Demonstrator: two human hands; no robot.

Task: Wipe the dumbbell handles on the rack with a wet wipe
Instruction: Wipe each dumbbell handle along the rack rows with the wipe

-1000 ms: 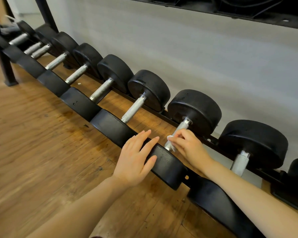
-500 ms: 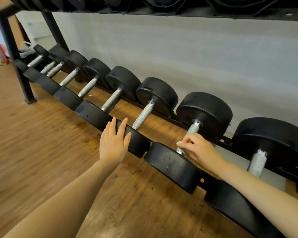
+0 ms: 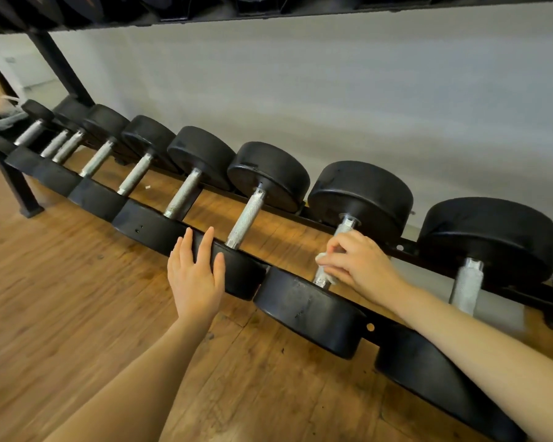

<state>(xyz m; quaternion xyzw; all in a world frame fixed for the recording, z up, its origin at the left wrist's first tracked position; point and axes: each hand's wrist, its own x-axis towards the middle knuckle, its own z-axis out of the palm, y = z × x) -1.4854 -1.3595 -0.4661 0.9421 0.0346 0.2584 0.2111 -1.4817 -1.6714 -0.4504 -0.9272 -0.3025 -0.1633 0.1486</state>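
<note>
- Right hand (image 3: 361,266) was curled over one dumbbell handle (image 3: 344,226) on the rack (image 3: 396,247), its grip closed around a white wipe (image 3: 324,261) wrapped on the bar.
- Left hand (image 3: 195,275) lay flat, fingers straight, on the neighbouring dumbbell's near black head (image 3: 237,275), holding nothing.
- Job looked midway: several handles leftward, one (image 3: 466,285) rightward; which were done, I couldn't tell.

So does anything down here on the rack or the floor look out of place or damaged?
Mostly tidy. One small white scrap lies on the wooden floor under the rack, between two knurled steel handles; what it is can't be told. The black dumbbells sit evenly, and the right hand holds the white wet wipe around a handle.
</note>
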